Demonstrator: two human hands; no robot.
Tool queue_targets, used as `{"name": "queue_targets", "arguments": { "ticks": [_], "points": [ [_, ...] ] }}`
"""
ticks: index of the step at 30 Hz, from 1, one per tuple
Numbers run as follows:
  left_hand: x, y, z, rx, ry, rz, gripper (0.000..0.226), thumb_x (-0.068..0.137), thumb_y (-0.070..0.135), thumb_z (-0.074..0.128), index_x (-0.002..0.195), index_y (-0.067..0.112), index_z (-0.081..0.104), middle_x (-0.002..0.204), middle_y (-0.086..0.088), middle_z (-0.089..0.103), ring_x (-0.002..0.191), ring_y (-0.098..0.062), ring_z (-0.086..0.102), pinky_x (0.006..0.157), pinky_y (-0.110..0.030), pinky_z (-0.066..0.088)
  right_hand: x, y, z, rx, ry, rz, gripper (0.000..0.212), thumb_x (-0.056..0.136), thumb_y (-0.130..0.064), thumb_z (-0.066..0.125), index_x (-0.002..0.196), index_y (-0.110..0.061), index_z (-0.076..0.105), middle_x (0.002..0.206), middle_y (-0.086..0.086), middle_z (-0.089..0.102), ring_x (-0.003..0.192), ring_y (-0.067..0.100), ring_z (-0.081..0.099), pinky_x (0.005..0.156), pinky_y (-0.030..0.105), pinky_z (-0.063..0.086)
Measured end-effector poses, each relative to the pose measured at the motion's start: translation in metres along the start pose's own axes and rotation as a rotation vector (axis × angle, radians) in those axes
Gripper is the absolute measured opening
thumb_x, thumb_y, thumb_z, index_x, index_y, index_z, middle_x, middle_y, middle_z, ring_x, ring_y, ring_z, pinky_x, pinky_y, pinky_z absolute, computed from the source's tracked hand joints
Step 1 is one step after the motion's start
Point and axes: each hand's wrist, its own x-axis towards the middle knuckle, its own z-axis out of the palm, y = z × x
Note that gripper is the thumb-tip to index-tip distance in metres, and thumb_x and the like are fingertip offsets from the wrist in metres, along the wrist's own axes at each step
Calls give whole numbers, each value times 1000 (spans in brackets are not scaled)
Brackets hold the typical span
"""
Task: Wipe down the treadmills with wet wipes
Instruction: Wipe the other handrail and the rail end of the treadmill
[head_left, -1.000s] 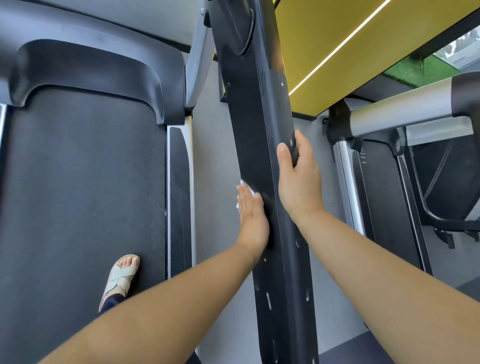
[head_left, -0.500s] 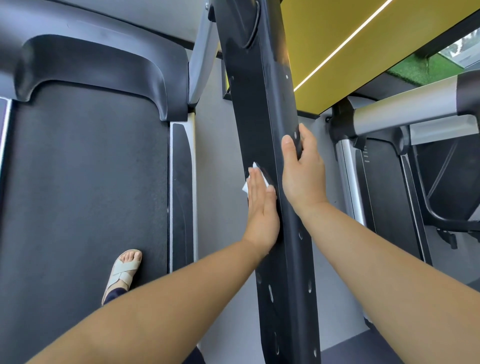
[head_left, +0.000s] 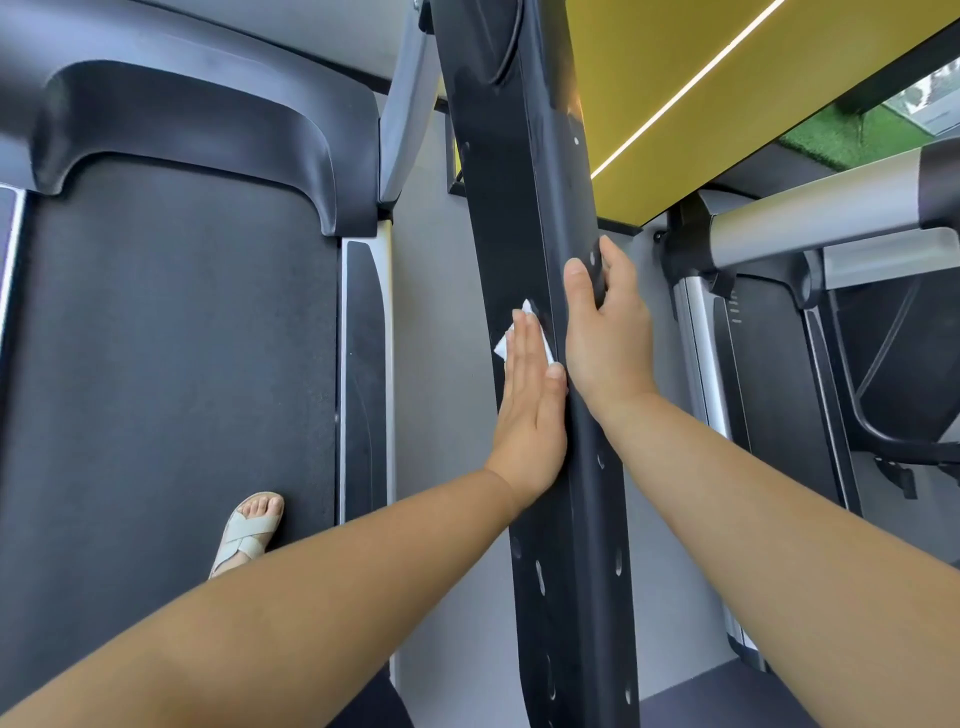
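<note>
A long black treadmill handrail (head_left: 524, 171) runs from the top centre down to the bottom of the view. My left hand (head_left: 530, 410) lies flat with straight fingers on its left face, pressing a white wet wipe (head_left: 503, 343) against it; only the wipe's edges show past the fingers. My right hand (head_left: 608, 338) grips the rail's right edge just beside it, thumb on the front and fingers curled round the back.
The treadmill's dark belt (head_left: 171, 389) and black motor cover (head_left: 182, 124) fill the left, with my sandalled foot (head_left: 249, 530) on the belt. A second treadmill with a silver rail (head_left: 810, 218) stands at right. Grey floor (head_left: 441, 364) lies between them.
My left hand slid the wipe up along the rail over the last second. My right hand kept its grip at about the same spot on the rail's edge.
</note>
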Motion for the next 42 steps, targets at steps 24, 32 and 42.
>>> {"name": "queue_targets", "arguments": {
  "ticks": [24,32,42],
  "points": [
    [-25,-11,8,10,-35,63,56,93,48,9,140,33,-16,148,26,-22,139,6,-21,114,-16,-11,-2,-1,0,-15,0,-8,50,100,-43,39,146,-27,31,145,-9,42,131,9,39,93,16,27],
    [-53,-12,18,-38,-44,7,49,100,31,12,140,31,-15,146,28,-22,134,15,-22,108,-7,-12,-2,-2,-1,-44,-34,-24,51,101,-43,34,148,-26,26,150,-8,36,135,13,35,102,27,30],
    [-23,-6,6,-143,-22,-134,52,104,33,15,148,29,-13,149,26,-20,136,10,-21,105,-1,-3,-56,32,-22,22,-185,15,70,97,-35,47,152,-29,5,157,-8,19,142,4,19,108,20,19]
  ]
}}
